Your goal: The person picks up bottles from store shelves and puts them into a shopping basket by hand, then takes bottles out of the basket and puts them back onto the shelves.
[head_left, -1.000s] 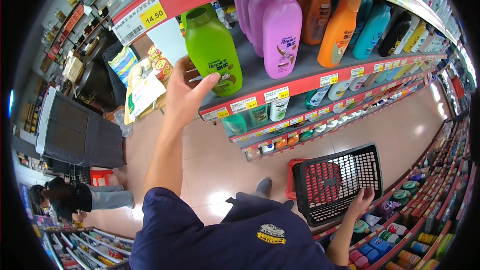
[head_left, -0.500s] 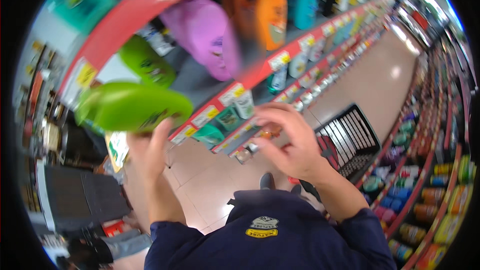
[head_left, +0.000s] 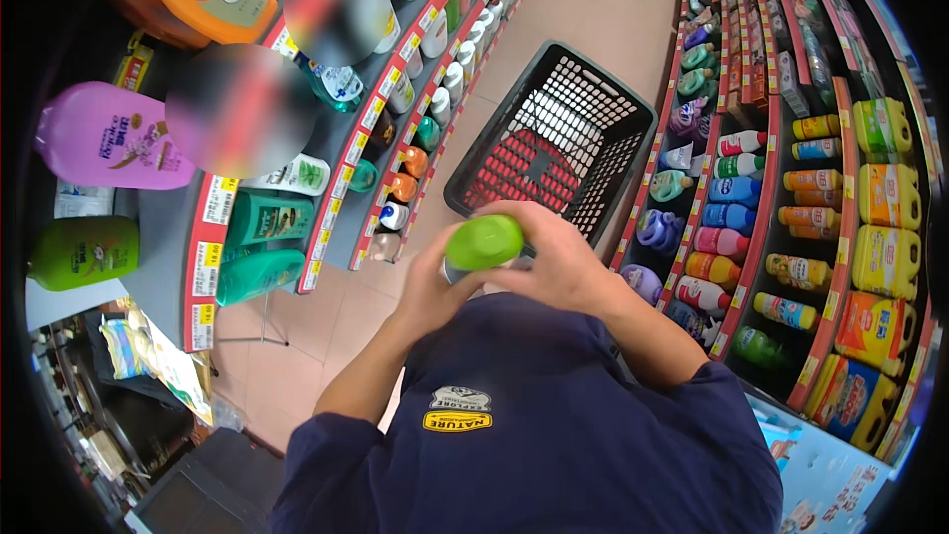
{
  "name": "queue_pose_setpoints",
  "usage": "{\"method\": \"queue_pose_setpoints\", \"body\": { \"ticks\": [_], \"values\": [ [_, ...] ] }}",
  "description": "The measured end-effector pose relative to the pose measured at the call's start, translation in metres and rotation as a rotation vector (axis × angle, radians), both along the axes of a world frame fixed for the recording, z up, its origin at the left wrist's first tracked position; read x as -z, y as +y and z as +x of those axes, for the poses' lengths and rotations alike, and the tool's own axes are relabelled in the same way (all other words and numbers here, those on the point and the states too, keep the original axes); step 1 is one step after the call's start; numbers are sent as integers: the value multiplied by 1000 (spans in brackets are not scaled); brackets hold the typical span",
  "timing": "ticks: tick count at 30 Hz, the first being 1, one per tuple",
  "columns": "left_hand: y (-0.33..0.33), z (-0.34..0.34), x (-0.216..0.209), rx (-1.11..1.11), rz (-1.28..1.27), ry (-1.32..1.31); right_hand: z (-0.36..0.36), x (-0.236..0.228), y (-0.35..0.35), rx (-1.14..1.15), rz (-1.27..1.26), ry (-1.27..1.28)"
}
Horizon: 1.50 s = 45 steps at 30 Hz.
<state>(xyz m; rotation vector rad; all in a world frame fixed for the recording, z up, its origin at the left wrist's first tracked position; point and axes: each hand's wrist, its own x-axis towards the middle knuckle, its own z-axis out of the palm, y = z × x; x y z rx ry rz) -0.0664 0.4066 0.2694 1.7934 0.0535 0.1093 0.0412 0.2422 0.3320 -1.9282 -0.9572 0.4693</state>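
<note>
Fingers of the left hand (head_left: 432,282) and right hand (head_left: 565,267) wrap together around a green shampoo bottle (head_left: 484,242), held before the navy shirt (head_left: 554,405), near the closest edge of the black shopping basket (head_left: 605,81); a loosened grip could drop it onto the tiled floor (head_left: 267,381). Hands hide its label and lower body, and blurring obscures part of the left shelf (head_left: 170,257).

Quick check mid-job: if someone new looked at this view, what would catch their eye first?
First, the bright green plastic bottle between the left hand and right hand, mid-picture. Next, the black perforated plastic basket beyond the hands, upper middle. Then the purple plastic bottle on the grey, red-edged shelf at far left.
</note>
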Motion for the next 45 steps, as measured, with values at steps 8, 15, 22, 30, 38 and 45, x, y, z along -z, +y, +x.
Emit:
{"method": "queue_pose_setpoints", "body": {
  "ticks": [8,15,22,30,38,45],
  "values": [
    [-52,49,125,72,392,142,38,104,-71,156,-269,186],
    [-38,53,210,-816,266,589,93,207,-65,144,-270,169],
    [-87,69,241,-778,-279,867,126,276,-14,-41,-444,-65],
    [-103,69,223,-750,-192,966,122,323,24,-218,-494,-62],
    [-95,60,236,-786,-224,975,110,349,42,-291,-459,-32],
    [-103,46,255,-653,-279,1005,111,357,29,-208,-420,57]
  ]
}}
